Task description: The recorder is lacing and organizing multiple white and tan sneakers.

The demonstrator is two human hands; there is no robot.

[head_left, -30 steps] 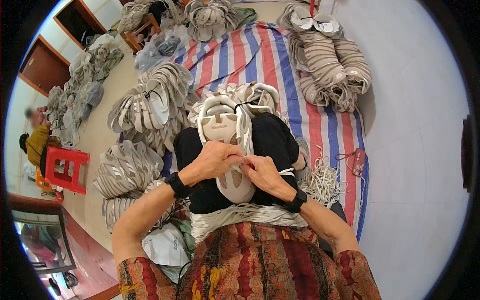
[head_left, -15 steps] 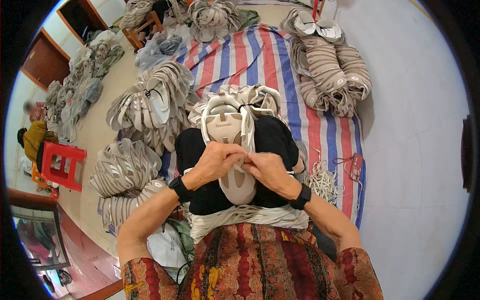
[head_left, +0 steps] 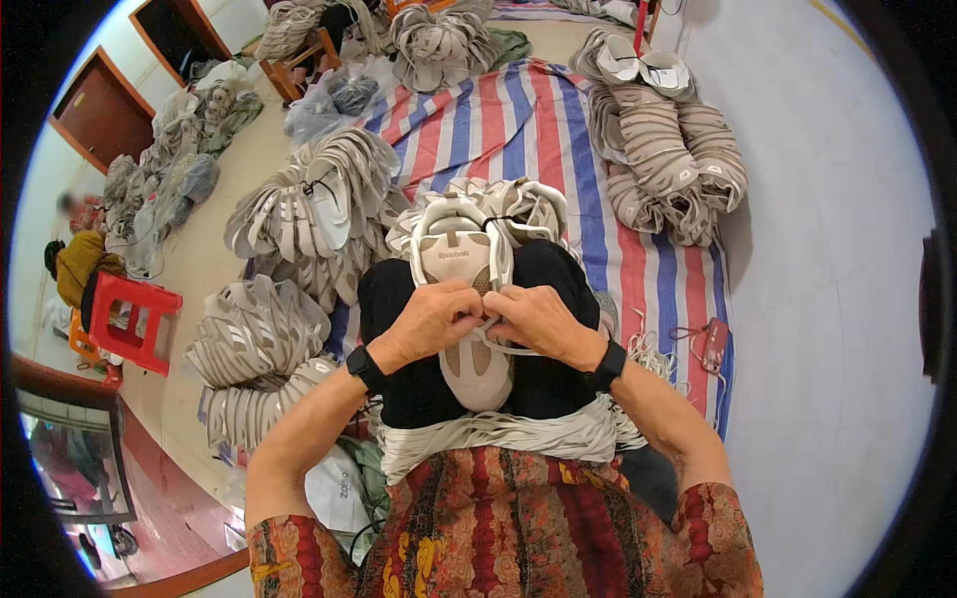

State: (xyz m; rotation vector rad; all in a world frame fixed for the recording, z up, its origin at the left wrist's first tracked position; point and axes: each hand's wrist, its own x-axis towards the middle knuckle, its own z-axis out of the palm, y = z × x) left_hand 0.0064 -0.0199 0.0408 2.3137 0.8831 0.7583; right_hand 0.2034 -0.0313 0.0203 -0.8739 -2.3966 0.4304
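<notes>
A beige and white shoe upper (head_left: 477,384) rests on my lap between my black-clad knees, its toe toward me. My left hand (head_left: 437,319) is closed over the lacing area, thumb and fingers pinched together. Close beside it, my right hand (head_left: 543,321) pinches a white shoelace (head_left: 513,350), which loops out below its fingers. The fingertips nearly meet over the tongue and hide the eyelets there. Just beyond the shoe upper sits a tied bunch of similar uppers (head_left: 538,204). A bundle of white laces (head_left: 498,434) lies across my lap.
Stacked shoe uppers (head_left: 309,199) stand to the left, and more bundles (head_left: 658,149) at the right on a striped sheet (head_left: 548,120). Loose laces (head_left: 653,359) and a small red object with a strap (head_left: 713,344) lie right. A red stool (head_left: 135,319) stands far left.
My hands have shifted slightly up along the shoe upper, with the fingertips still close together. A loop of lace now shows below my right hand. The whole view has tilted a little.
</notes>
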